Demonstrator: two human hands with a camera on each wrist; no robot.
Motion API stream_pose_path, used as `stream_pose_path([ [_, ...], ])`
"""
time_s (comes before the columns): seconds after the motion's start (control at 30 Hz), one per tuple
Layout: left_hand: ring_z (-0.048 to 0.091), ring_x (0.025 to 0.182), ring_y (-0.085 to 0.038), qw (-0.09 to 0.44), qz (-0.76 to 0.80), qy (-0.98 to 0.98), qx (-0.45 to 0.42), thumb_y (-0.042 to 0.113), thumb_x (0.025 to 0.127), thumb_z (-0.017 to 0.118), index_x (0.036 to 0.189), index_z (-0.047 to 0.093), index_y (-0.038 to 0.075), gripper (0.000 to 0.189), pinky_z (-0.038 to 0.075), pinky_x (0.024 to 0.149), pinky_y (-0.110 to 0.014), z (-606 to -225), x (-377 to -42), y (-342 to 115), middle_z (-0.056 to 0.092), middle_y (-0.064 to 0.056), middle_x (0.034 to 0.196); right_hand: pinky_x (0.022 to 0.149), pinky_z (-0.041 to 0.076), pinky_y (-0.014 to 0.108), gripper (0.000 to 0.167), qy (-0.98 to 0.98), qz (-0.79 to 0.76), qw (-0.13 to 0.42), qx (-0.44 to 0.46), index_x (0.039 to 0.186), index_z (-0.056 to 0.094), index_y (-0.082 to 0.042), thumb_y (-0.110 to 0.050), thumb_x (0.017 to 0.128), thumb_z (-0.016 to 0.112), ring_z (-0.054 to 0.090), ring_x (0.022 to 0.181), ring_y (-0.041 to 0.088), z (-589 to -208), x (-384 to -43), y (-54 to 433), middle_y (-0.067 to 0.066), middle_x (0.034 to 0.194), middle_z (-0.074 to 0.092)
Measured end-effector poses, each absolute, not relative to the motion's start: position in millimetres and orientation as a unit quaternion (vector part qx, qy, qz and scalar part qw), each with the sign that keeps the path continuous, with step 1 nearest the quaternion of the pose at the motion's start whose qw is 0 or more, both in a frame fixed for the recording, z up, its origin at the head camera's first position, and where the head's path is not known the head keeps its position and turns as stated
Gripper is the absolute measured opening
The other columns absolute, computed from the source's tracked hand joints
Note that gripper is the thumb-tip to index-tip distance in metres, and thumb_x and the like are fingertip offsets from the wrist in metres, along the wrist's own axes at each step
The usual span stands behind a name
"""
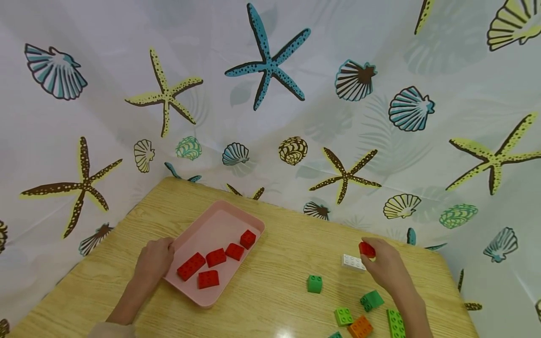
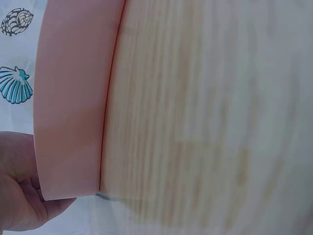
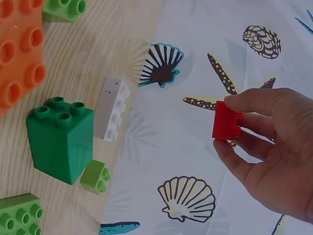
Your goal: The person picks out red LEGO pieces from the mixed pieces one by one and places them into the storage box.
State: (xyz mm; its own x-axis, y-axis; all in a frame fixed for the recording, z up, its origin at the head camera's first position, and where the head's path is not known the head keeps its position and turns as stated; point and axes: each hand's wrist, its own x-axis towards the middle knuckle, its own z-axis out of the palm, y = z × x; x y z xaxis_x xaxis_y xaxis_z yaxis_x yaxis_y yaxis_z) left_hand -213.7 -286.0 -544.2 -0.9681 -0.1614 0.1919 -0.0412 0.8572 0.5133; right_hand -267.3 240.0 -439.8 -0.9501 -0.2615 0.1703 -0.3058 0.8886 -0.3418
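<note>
A pink tray (image 1: pixel 224 223) lies on the left side of the table, and several red toy bricks (image 1: pixel 191 266) sit inside it. My left hand (image 1: pixel 155 258) grips its left rim; the left wrist view has the hand (image 2: pixel 19 181) at the corner of the tray wall (image 2: pixel 73 107). On the right, my right hand (image 1: pixel 390 268) pinches a small red brick (image 3: pixel 226 121) between thumb and fingertips, above the table. In the head view a white brick (image 1: pixel 352 262) lies just left of that hand, partly overlapped by it.
A green brick (image 1: pixel 314 284) stands between tray and right hand. Nearer the front are a dark green brick (image 1: pixel 372 301), a light green brick (image 1: pixel 343 317), an orange brick (image 1: pixel 360 327) and a long green brick (image 1: pixel 395 324). A patterned cloth (image 1: pixel 270 126) hangs behind the table (image 1: pixel 274 263).
</note>
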Motion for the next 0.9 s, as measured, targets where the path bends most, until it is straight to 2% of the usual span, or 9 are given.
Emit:
stream_pose_path([
  [0.2, 0.048, 0.054, -0.019, 0.116, -0.26, -0.957, 0.051, 0.0, 0.096, 0.055, 0.077, 0.062, 0.004, 0.02, 0.042, 0.049, -0.036, -545.0, -214.8, -286.4, 0.051, -0.002, 0.06, 0.079, 0.054, 0.051, 0.04, -0.967, 0.186, 0.075, 0.16, 0.122, 0.06, 0.013, 0.002, 0.085, 0.072, 0.061, 0.096, 0.041, -437.0, -268.5, 232.0, 0.031, 0.117, 0.06],
  [0.9, 0.046, 0.052, -0.019, 0.123, -0.258, -0.957, 0.049, -0.001, 0.095, 0.055, 0.07, 0.056, 0.007, 0.026, 0.04, 0.048, -0.035, -541.6, -213.8, -285.5, 0.046, -0.001, 0.057, 0.082, 0.053, 0.051, 0.041, -0.956, 0.205, 0.091, 0.189, 0.124, 0.06, 0.012, 0.002, 0.085, 0.072, 0.06, 0.1, 0.041, -429.4, -272.6, 206.7, 0.029, 0.122, 0.059],
])
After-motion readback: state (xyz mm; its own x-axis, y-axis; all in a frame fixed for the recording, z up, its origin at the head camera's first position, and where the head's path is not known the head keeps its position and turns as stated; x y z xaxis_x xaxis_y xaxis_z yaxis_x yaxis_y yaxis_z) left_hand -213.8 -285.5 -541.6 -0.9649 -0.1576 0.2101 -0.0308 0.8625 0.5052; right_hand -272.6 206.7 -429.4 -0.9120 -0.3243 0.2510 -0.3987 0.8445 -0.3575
